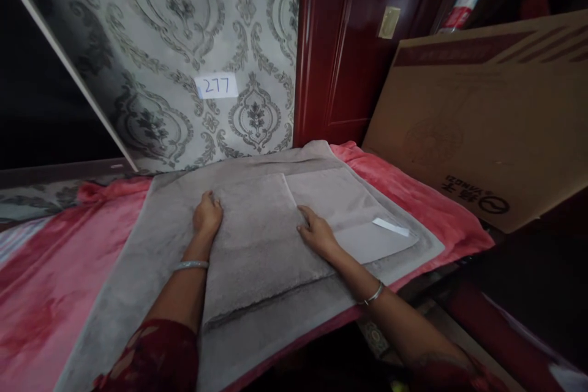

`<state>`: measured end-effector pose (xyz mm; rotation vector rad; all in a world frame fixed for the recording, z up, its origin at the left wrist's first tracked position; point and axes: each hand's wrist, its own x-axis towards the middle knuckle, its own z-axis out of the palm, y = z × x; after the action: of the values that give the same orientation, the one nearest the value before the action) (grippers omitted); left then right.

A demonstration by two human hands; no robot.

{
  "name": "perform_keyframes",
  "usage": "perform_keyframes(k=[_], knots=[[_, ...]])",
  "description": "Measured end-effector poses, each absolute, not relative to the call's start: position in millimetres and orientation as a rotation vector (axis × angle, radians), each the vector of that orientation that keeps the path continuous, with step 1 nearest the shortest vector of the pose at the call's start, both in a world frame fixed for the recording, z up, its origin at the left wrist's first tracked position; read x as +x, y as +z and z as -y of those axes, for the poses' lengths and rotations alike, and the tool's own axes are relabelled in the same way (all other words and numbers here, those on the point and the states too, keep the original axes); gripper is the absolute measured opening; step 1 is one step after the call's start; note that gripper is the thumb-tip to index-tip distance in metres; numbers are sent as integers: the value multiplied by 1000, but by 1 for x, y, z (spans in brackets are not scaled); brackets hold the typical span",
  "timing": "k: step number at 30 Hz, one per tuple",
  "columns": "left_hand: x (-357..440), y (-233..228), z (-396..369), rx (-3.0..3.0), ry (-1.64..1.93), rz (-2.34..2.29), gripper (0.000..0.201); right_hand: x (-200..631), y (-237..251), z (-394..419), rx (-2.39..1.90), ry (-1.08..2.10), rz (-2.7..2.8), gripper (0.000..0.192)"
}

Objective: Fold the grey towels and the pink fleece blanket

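Both hands flat, fingers spread, gripping nothing. Left hand [207,213] presses on folded grey towel [261,239] near its far-left part; right hand [316,234] rests on towel's right edge. Towel lies atop larger grey towel [138,269] spread over pink blanket [55,269]. White tag [390,226] on folded layer, R of right hand. Cardboard box [482,128] leans far R. Paper label "277" [215,86] on patterned wall.

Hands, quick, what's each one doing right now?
Left hand: open, resting flat on the folded grey towel.
Right hand: open, fingers pressing the same towel's edge, gripping nothing.
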<state>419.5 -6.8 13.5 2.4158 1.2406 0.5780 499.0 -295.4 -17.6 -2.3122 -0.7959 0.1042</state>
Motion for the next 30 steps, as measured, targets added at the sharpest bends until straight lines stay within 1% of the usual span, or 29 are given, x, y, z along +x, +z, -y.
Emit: perform_keyframes(k=[2,5,7,8,9,11,12,14,16,19,24,30], knots=[[417,14,4,2424,601,-1225,47,494,-12,295,-2394,106,832,62],[414,21,5,2450,674,-1213,49,482,-1,296,-2475,-59,958,60],[417,29,13,2563,728,-1096,50,472,3,296,-2452,-164,1116,59],[421,33,19,2659,718,-960,50,467,3,295,-2423,-170,1208,60],[426,36,26,2766,664,-777,49,464,2,295,-2390,-141,1301,61],[442,40,41,2927,437,-380,51,459,-2,293,-2332,-10,1450,63],[451,39,49,2963,301,-238,53,458,-5,292,-2309,63,1491,64],[470,35,59,3001,85,-100,58,458,-10,292,-2279,176,1515,67],[487,26,64,3038,-11,-89,63,459,-12,292,-2264,229,1498,68],[500,16,62,3082,-17,-137,66,459,-13,293,-2240,261,1480,70],[508,18,60,3116,-93,-136,67,458,-10,296,-2184,300,1453,70],[523,10,65,3208,177,-127,62,458,-2,301,-2112,338,1427,68]])
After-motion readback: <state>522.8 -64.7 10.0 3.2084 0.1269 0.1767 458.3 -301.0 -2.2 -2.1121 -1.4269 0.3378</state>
